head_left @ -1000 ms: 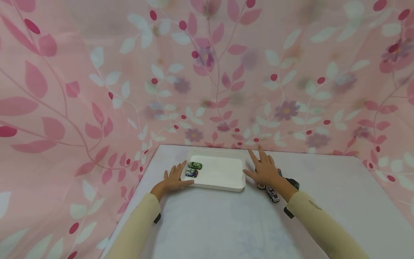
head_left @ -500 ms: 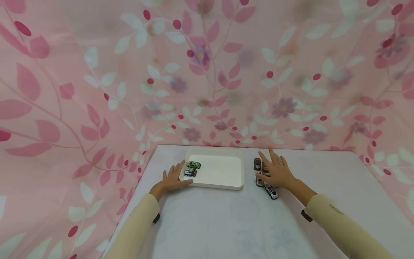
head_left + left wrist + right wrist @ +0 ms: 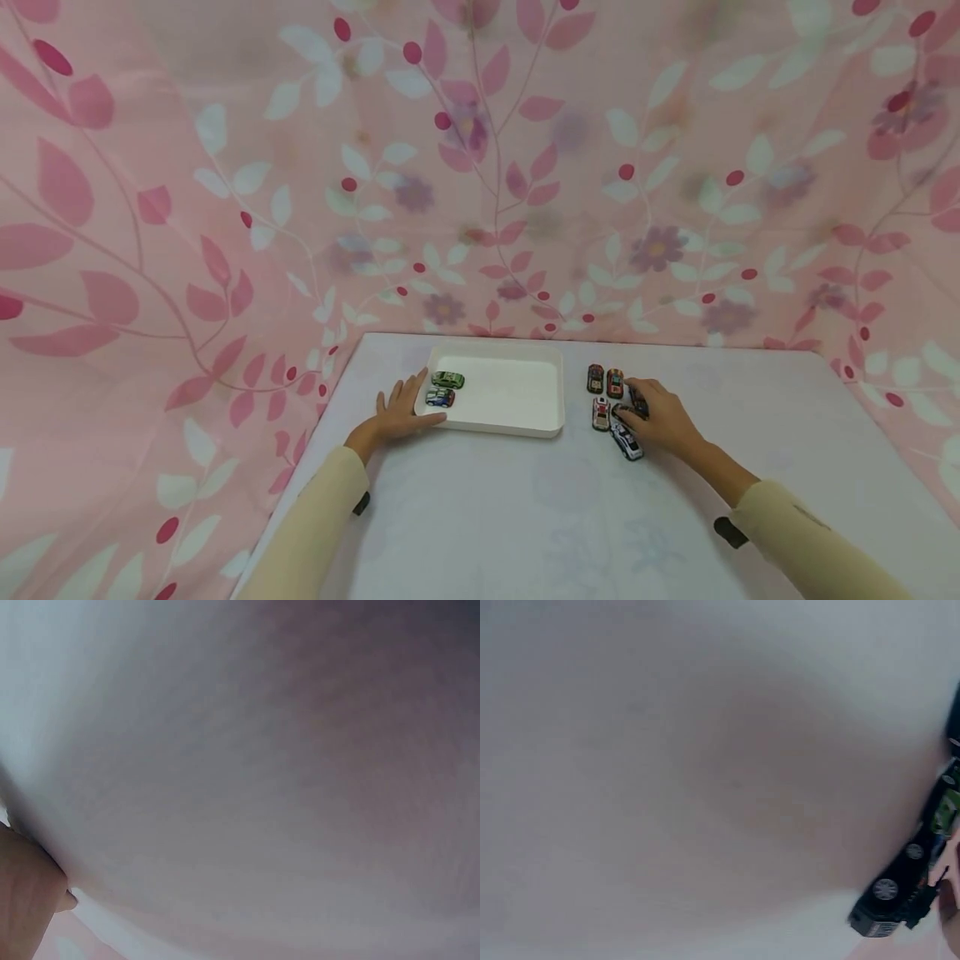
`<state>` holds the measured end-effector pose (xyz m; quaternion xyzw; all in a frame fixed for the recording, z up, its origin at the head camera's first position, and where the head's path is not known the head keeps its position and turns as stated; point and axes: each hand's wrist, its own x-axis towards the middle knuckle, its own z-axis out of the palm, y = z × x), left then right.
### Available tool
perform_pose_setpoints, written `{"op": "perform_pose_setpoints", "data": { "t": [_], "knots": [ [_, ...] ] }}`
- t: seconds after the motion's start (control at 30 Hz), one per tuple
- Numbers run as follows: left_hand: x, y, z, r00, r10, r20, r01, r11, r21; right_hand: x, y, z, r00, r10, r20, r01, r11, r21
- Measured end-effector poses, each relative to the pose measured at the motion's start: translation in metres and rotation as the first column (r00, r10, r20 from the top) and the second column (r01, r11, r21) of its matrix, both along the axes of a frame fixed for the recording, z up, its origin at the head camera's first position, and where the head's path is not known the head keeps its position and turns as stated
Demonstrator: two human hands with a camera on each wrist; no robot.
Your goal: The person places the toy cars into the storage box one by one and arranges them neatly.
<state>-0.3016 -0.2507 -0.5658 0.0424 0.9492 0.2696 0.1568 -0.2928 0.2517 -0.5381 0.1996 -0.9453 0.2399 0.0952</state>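
In the head view my left hand (image 3: 393, 414) rests against the left side of a shallow white tray (image 3: 495, 430), fingers extended and thumb along its front edge. Inside the tray, at its left end, are a green toy car (image 3: 447, 380) and a white-and-blue toy car (image 3: 440, 397). My right hand (image 3: 666, 422) is to the right of the tray, with thumb and fingers around a dark toy car (image 3: 638, 400), partly hidden by the hand. The right wrist view shows a dark toy car (image 3: 907, 881) beside a finger at the right edge.
Other toy cars lie close to the right hand: a dark one (image 3: 595, 378), an orange one (image 3: 615, 383), a red-and-white one (image 3: 601, 413) and a white-and-black one (image 3: 626, 440). A pink floral cloth (image 3: 480, 208) rises behind the white-covered table (image 3: 495, 508).
The right hand has drawn back from above the cars, moved right, and brought its spread fingers in around a dark car. More cars show now. The left hand has stayed at the tray.
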Motion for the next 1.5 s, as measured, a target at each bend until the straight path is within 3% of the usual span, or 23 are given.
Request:
{"op": "perform_pose_setpoints", "data": {
  "t": [0.23,0.43,0.6,0.7,0.93,1.23,1.5],
  "knots": [
    [0.004,0.003,0.012,1.000,-0.003,0.012,0.003,1.000,0.018,0.009,0.007,-0.005,0.992,-0.041,-0.121,0.045,0.999,0.031],
    [0.004,0.003,0.011,1.000,-0.017,0.021,0.018,1.000,-0.016,0.015,0.011,0.000,0.995,-0.004,-0.101,0.018,0.991,0.133],
    [0.005,0.003,0.012,1.000,-0.009,0.009,0.010,1.000,-0.013,0.016,0.010,0.002,0.998,0.001,-0.060,0.017,0.955,0.298],
    [0.005,0.004,0.011,1.000,-0.019,0.009,0.019,1.000,-0.016,0.018,0.008,0.001,1.000,-0.023,-0.020,0.028,0.943,0.331],
    [0.004,0.003,0.008,1.000,-0.004,0.004,0.004,1.000,-0.005,0.022,0.001,0.004,0.994,-0.071,0.079,0.045,0.954,0.295],
    [-0.002,0.001,-0.003,1.000,0.008,0.008,-0.008,1.000,-0.009,0.018,0.001,0.003,0.990,-0.067,0.125,0.039,0.976,0.216],
    [0.001,0.003,0.006,1.000,0.002,-0.007,-0.002,1.000,0.002,0.013,0.008,0.010,0.976,-0.069,0.206,0.042,0.990,0.133]
  ]
}}
